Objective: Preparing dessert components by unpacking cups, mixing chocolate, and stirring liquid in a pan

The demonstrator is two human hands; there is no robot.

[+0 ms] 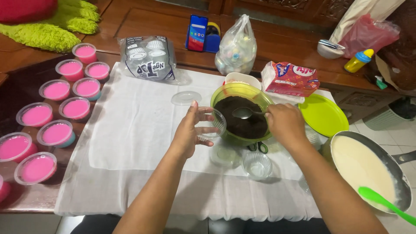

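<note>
Here the left hand (190, 130) holds a small clear plastic cup (213, 122), its fingers (207, 130) curled round the thin, ribbed wall so the open mouth tilts toward the bowl. The cup is lifted off the white cloth (130, 130) that covers the wooden desk (143, 21) and sits just beside the rim of a round translucent green plastic bowl (225, 93), which is filled with dark, crumbly, soil-like crumbs (242, 123). The right hand (284, 123) is closed on the handle of a shiny metal spoon (243, 112); its smooth oval bowl hangs over the crumbs, between the two sets of fingers.

Just below the left fingers lie a flat clear round lid (224, 156) and a second empty clear cup (257, 165) with a fluted wall, both on the cloth; another clear lid (186, 98) lies just above those fingers. Well to the left of them stand rows of small clear cups of glossy pink jelly (56, 91). Right of the right fingers sits a flat lime-green plastic plate (323, 115), and below it a grey metal pan (381, 154) of thick, smooth cream-coloured batter with a bright green plastic spatula (385, 203) resting in it. Beyond the bowl lie a knotted clear plastic bag (236, 45) of pale round sweets and a crinkled red-and-white packet (290, 78).
</note>
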